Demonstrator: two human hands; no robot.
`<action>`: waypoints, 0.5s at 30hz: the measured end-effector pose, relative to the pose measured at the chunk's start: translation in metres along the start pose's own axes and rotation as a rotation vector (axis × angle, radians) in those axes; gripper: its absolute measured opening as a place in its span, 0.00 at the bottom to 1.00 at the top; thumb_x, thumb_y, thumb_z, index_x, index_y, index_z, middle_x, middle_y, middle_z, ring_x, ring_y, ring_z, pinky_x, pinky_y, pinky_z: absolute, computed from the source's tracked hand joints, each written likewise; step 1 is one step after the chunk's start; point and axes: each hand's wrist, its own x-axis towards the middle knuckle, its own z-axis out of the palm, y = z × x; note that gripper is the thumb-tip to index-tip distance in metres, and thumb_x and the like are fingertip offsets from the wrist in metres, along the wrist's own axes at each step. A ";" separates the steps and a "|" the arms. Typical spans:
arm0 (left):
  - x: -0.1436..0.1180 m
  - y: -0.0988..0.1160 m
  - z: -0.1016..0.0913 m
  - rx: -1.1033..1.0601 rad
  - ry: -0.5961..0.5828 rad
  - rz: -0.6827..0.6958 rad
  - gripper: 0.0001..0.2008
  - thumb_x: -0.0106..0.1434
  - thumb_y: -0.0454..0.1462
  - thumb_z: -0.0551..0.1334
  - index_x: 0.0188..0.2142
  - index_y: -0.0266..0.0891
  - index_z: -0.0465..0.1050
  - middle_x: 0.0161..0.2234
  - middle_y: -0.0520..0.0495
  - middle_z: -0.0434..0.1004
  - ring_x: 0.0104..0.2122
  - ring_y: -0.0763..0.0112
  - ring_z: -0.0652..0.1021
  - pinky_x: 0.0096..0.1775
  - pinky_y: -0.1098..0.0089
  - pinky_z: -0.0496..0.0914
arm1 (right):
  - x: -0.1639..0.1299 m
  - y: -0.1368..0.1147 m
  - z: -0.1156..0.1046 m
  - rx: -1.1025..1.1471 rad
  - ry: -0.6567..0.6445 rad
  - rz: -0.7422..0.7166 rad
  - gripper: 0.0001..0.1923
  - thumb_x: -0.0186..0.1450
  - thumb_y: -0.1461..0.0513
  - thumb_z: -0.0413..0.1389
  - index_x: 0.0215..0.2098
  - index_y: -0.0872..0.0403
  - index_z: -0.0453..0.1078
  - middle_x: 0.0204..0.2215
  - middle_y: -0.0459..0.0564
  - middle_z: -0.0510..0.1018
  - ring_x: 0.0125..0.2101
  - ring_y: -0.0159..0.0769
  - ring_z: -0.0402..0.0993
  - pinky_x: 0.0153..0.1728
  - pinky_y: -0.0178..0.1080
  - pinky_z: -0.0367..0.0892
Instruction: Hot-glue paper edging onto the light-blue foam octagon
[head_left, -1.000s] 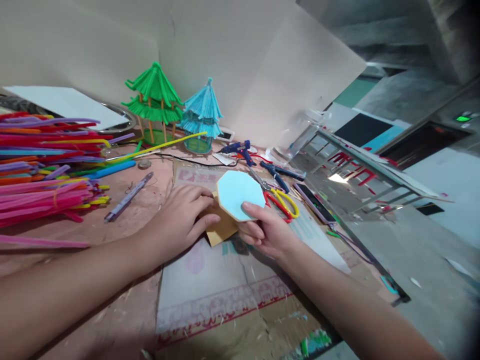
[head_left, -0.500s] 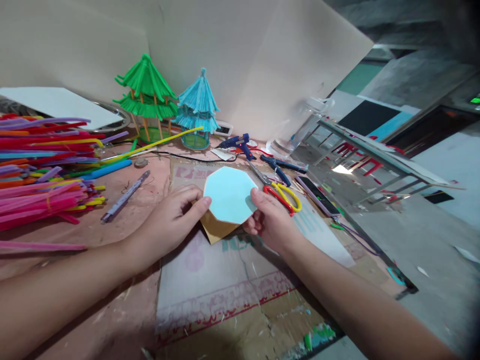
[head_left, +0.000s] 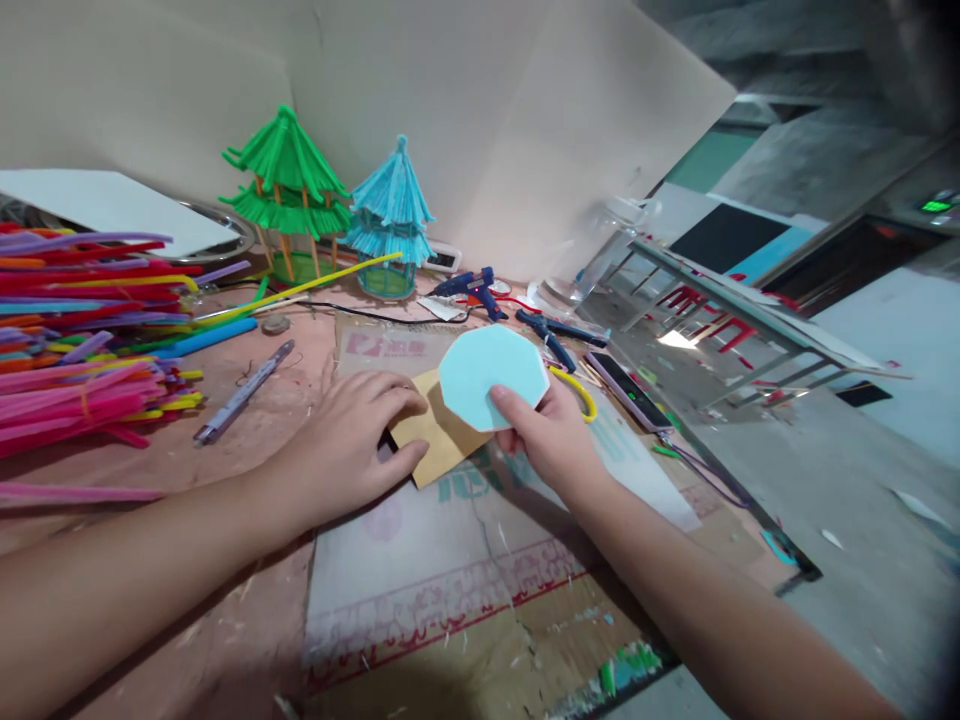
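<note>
Our right hand (head_left: 555,435) pinches the blue octagon (head_left: 480,365) by its lower right edge, over the tan card (head_left: 444,450). Our left hand (head_left: 349,430), thumb and fingers parted, lies farther off, at the card's left edge.

"What did the pinkish tabletop (head_left: 311,360) carry?"
"It bore a printed sheet (head_left: 390,590); a pen (head_left: 245,393) lay left of it; fuzzy stems (head_left: 82,290) lay farther left."
"And behind?"
"A green model pavilion (head_left: 289,195) stood there; so did a blue one (head_left: 394,205)."

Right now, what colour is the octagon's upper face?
The octagon is pale blue, best in the head view.
</note>
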 end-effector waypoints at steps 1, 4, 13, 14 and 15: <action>-0.001 -0.001 0.002 0.044 -0.020 0.010 0.15 0.63 0.43 0.62 0.46 0.38 0.72 0.48 0.42 0.74 0.50 0.54 0.73 0.52 0.54 0.67 | 0.001 0.003 -0.001 -0.123 0.035 -0.056 0.12 0.62 0.56 0.60 0.39 0.51 0.66 0.20 0.42 0.73 0.15 0.30 0.65 0.16 0.34 0.63; -0.003 -0.003 0.007 0.119 -0.076 0.010 0.17 0.63 0.44 0.62 0.47 0.37 0.72 0.48 0.41 0.74 0.51 0.53 0.73 0.53 0.53 0.67 | 0.004 0.012 -0.001 -0.452 0.069 -0.259 0.17 0.61 0.58 0.59 0.47 0.53 0.67 0.38 0.53 0.80 0.34 0.42 0.77 0.35 0.43 0.73; -0.002 -0.002 0.005 0.210 -0.173 0.037 0.17 0.67 0.47 0.58 0.49 0.40 0.75 0.52 0.40 0.72 0.52 0.50 0.72 0.54 0.48 0.67 | -0.009 0.010 0.004 -0.620 -0.194 -0.174 0.06 0.62 0.59 0.55 0.37 0.52 0.71 0.30 0.50 0.77 0.30 0.41 0.72 0.37 0.43 0.67; -0.002 -0.002 0.005 0.209 -0.174 0.033 0.17 0.67 0.47 0.58 0.49 0.41 0.75 0.52 0.40 0.71 0.52 0.50 0.72 0.54 0.48 0.67 | -0.012 0.010 0.003 -0.596 -0.192 -0.166 0.05 0.61 0.59 0.56 0.36 0.51 0.71 0.30 0.50 0.77 0.31 0.41 0.71 0.37 0.43 0.66; -0.002 -0.001 0.005 0.207 -0.175 0.030 0.17 0.67 0.46 0.58 0.49 0.41 0.74 0.52 0.40 0.71 0.53 0.50 0.72 0.55 0.48 0.66 | -0.014 0.011 0.003 -0.545 -0.196 -0.145 0.05 0.61 0.60 0.57 0.35 0.51 0.71 0.30 0.50 0.76 0.31 0.41 0.70 0.37 0.42 0.65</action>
